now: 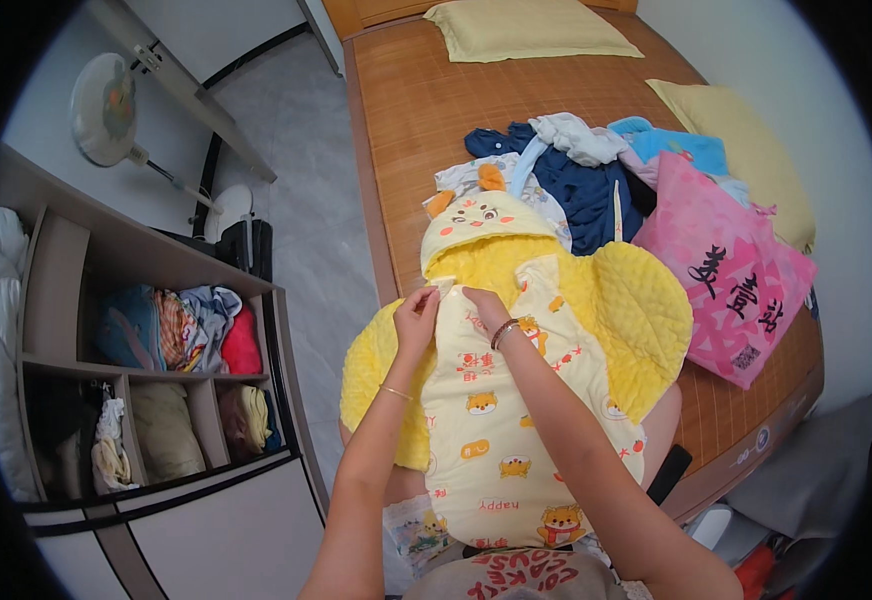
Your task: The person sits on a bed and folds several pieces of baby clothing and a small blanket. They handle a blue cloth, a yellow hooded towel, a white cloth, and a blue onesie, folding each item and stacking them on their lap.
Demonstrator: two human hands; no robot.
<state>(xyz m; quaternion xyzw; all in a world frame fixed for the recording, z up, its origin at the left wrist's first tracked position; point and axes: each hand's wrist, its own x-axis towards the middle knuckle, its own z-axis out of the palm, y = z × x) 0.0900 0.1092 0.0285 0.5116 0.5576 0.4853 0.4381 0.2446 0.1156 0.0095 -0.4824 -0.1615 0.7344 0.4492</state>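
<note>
A yellow and cream hooded baby sleeping bag (496, 420) with printed cartoon animals lies across my lap and the bed's edge. Its hood, with a cartoon face and orange ears, points away from me. My left hand (416, 315) pinches the cream fabric edge just below the hood between thumb and fingers. Close to its right, my right hand (485, 307) touches the top of the front panel; whether its fingers grip the fabric is unclear. The yellow plush lining shows inside the hood and on the wide side parts.
Behind the hood, crumpled clothes (578, 180) are piled on the bed mat (421, 97). A pink plastic bag (728, 277) lies at the right, near pillows (758, 150). At the left are a shelf unit (173, 367) holding folded clothes and a standing fan (105, 109).
</note>
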